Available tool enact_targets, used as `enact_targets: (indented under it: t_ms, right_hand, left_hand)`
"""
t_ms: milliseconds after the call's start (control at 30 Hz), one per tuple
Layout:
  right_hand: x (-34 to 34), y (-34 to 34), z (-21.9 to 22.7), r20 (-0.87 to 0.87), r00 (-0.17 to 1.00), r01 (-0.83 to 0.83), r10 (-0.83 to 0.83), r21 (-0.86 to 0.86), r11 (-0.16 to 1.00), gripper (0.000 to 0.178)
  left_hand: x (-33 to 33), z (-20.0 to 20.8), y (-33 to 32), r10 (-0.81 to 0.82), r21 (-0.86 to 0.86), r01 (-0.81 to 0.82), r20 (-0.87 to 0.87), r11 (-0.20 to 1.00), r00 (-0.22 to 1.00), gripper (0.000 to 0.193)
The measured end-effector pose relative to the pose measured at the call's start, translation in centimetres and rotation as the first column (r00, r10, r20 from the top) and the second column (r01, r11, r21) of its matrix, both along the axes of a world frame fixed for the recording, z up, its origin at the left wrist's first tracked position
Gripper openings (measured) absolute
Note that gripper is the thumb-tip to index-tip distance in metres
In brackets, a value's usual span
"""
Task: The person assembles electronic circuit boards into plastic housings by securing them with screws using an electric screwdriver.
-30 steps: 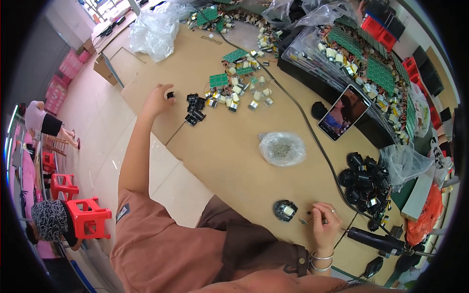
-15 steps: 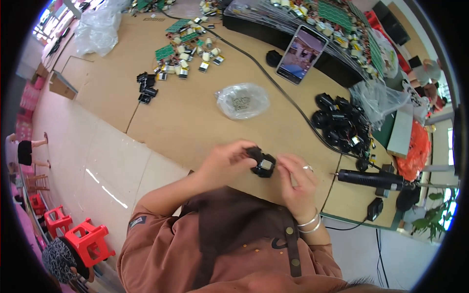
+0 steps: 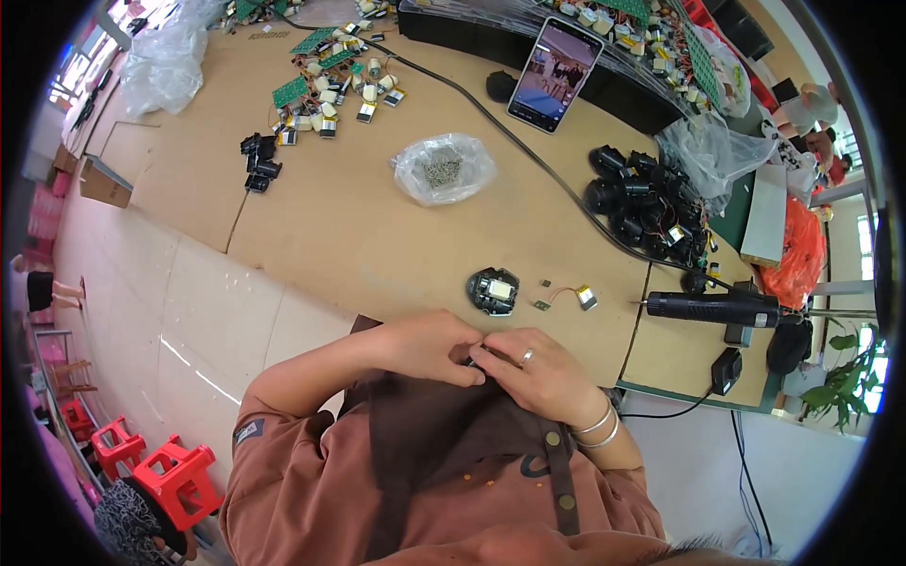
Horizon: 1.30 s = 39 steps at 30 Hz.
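Drawn toward 6 o'clock from the housing [image 3: 493, 291] since the earlier frame, the left hand [image 3: 429, 349] and right hand [image 3: 536, 373] are closed together on a small dark part [image 3: 470, 361]. It is mostly hidden; its long axis cannot be told. At 12 o'clock, the housing is seen open side up.

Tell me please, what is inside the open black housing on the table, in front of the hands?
A pale rectangular block sits near the middle of the black housing. Whatever lies directly beneath the block is covered and cannot be seen.
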State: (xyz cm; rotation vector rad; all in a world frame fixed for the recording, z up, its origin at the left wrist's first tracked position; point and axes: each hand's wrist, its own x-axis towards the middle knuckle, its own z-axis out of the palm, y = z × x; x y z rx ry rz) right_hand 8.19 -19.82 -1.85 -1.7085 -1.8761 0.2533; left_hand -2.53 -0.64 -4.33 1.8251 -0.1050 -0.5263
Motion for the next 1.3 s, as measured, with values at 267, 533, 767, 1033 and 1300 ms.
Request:
enact_targets:
  t_ms: [267, 533, 767, 1033, 1300]
  right_hand:
    - [1.3, -0.2, -0.3, 0.045, 0.988, 0.145, -0.148, 0.059, 0.988, 0.033]
    - [2.2, 2.4, -2.5, -0.124, 0.847, 0.531, -0.517, 0.145, 0.835, 0.019]
    - [2.0, 3.4, -2.8, -0.106, 0.804, 0.594, -0.585, 0.127, 0.794, 0.011]
    - [6.3, 5.1, -1.0, 0.056, 0.84, 0.541, -0.54, 0.01, 0.841, 0.025]
    - [9.4, 6.6, -4.0, -0.02, 0.894, 0.448, -0.448, 0.057, 0.892, 0.02]
  left_hand:
    - [-0.1, 2.2, 0.7, 0.18, -0.033, -0.181, -0.022, 0.983, 0.983, 0.037]
    - [1.6, -1.3, 0.4, 0.374, 0.193, -0.551, 0.553, 0.812, 0.745, 0.058]
    - [1.6, -2.2, 0.4, 0.307, 0.264, -0.526, 0.573, 0.809, 0.76, 0.05]
    - [1.6, -1.5, 0.6, 0.322, 0.225, -0.525, 0.577, 0.82, 0.751, 0.05]
    - [1.6, -1.6, -0.1, 0.283, 0.28, -0.532, 0.606, 0.799, 0.744, 0.047]
